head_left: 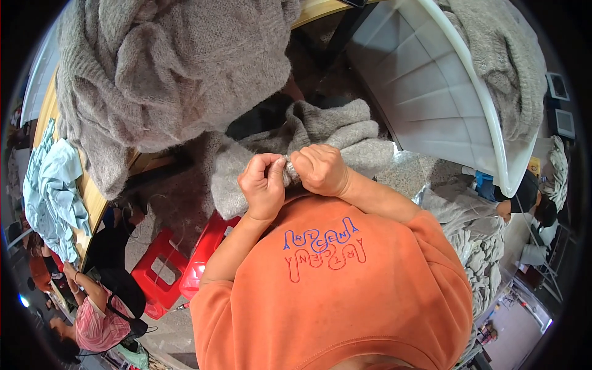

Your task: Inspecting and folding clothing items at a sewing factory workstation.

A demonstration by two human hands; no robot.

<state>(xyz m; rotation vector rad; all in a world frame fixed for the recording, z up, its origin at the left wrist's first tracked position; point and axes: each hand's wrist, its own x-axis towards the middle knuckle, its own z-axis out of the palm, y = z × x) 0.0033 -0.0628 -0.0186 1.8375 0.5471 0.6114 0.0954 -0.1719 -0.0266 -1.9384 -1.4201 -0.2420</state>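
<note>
A grey fuzzy knit garment (348, 132) hangs in front of my orange shirt, its folds spreading to both sides below my hands. My left hand (262, 180) pinches its edge between thumb and curled fingers. Right beside it, my right hand (319, 169) is closed in a fist on the same edge. A short bunched stretch of the knit shows between the two hands. What lies inside the right fist is hidden.
A large heap of grey knitwear (172, 68) covers the wooden table (92, 185) ahead left, beside light blue garments (58, 191). At right stands a white plastic bin (425, 92) holding more knitwear. Red stools (157, 271) stand at left. A co-worker in pink (102, 320) is farther left.
</note>
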